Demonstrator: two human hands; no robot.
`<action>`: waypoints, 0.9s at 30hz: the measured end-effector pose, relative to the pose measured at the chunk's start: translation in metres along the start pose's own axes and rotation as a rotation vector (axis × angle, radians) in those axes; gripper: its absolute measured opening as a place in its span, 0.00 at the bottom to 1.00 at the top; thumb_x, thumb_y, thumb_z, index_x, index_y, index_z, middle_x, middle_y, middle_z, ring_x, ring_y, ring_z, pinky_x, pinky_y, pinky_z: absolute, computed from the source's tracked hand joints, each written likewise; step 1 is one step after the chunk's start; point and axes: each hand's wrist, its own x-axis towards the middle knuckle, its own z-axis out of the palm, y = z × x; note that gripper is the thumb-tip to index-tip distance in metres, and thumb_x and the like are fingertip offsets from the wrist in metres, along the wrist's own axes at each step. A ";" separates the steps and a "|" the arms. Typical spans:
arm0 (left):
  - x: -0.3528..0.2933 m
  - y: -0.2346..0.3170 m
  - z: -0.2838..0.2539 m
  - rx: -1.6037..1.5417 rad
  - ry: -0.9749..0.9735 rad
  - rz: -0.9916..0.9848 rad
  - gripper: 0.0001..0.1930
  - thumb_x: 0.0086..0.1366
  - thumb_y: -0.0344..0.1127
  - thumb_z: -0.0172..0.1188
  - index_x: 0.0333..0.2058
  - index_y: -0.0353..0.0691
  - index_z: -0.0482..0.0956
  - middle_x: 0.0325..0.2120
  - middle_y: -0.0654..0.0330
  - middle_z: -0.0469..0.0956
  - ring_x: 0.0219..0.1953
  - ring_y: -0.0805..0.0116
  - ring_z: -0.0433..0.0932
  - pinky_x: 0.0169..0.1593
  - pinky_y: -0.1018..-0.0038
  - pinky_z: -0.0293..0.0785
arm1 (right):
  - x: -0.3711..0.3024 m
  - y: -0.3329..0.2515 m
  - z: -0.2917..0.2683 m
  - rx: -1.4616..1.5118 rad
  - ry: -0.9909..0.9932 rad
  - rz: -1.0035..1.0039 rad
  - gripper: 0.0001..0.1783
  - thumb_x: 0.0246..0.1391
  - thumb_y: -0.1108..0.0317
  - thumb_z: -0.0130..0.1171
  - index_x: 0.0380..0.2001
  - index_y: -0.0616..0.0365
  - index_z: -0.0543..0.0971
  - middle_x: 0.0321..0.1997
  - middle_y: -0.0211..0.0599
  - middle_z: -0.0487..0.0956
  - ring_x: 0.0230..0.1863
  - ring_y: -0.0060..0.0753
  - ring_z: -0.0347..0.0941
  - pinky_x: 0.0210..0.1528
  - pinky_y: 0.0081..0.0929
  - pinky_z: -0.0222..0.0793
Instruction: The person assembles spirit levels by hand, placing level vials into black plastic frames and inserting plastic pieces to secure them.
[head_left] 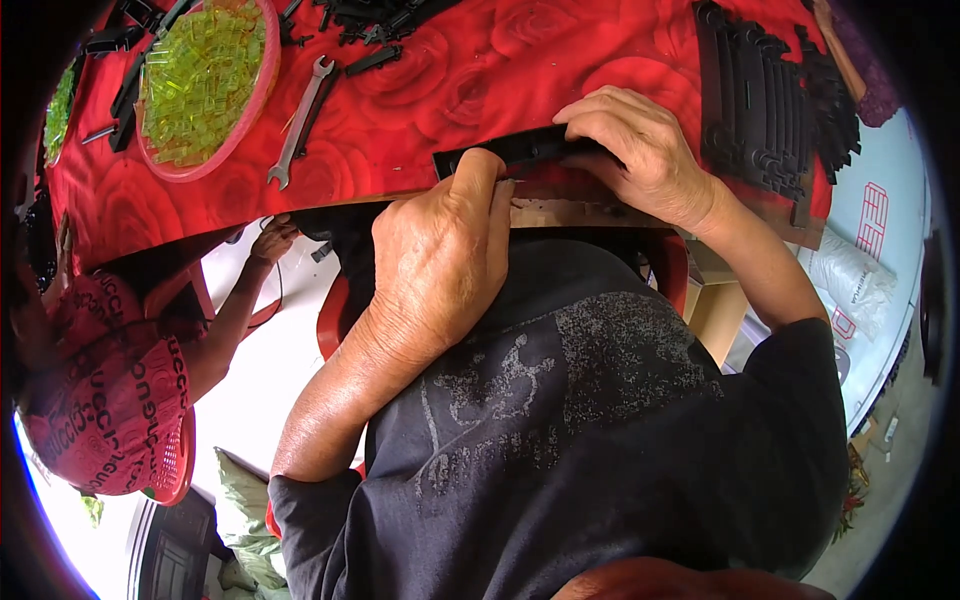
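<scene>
A long black plastic strip (528,147) lies at the near edge of the table, over the red rose-patterned cloth. My left hand (440,245) is closed on its left part, with the thumb laid along the top. At the strip's other end, my right hand (640,150) has its fingers bent over and around the end. The fingertips of my right hand are partly hidden behind the strip. A silver open-ended wrench (300,125) rests on the cloth left of the strip, alongside a narrow black piece.
A pink-rimmed basket (272,70) of yellow-green clear plastic pieces stands at the left. Several long black strips (755,100) lie in a row at the right. Small black parts (375,25) are scattered at the far side. Another person in a red patterned top (110,390) sits at left.
</scene>
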 end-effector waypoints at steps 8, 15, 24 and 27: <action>0.009 -0.001 -0.007 0.055 -0.025 -0.003 0.08 0.67 0.34 0.57 0.32 0.40 0.69 0.18 0.52 0.76 0.21 0.48 0.79 0.24 0.57 0.72 | 0.003 -0.002 -0.001 -0.002 -0.026 -0.002 0.14 0.35 0.79 0.69 0.29 0.61 0.77 0.36 0.35 0.79 0.36 0.37 0.78 0.36 0.32 0.76; 0.021 -0.002 -0.006 0.152 -0.066 0.078 0.09 0.68 0.35 0.55 0.31 0.40 0.67 0.16 0.52 0.75 0.22 0.46 0.78 0.24 0.53 0.72 | 0.002 -0.001 0.000 0.008 -0.023 0.002 0.12 0.35 0.76 0.70 0.27 0.61 0.78 0.36 0.36 0.79 0.37 0.38 0.77 0.37 0.33 0.76; 0.028 -0.006 -0.003 0.169 -0.135 0.117 0.08 0.66 0.34 0.57 0.30 0.38 0.69 0.17 0.51 0.75 0.22 0.45 0.79 0.25 0.54 0.72 | 0.001 -0.001 0.002 0.046 -0.001 0.013 0.12 0.35 0.77 0.70 0.27 0.62 0.78 0.36 0.37 0.79 0.38 0.41 0.77 0.38 0.35 0.76; 0.028 -0.005 -0.004 0.161 -0.147 0.121 0.08 0.66 0.33 0.56 0.30 0.38 0.69 0.17 0.50 0.75 0.23 0.45 0.79 0.25 0.53 0.72 | 0.001 -0.001 0.002 0.063 0.006 0.018 0.13 0.34 0.78 0.70 0.27 0.62 0.78 0.36 0.37 0.79 0.38 0.41 0.77 0.38 0.35 0.76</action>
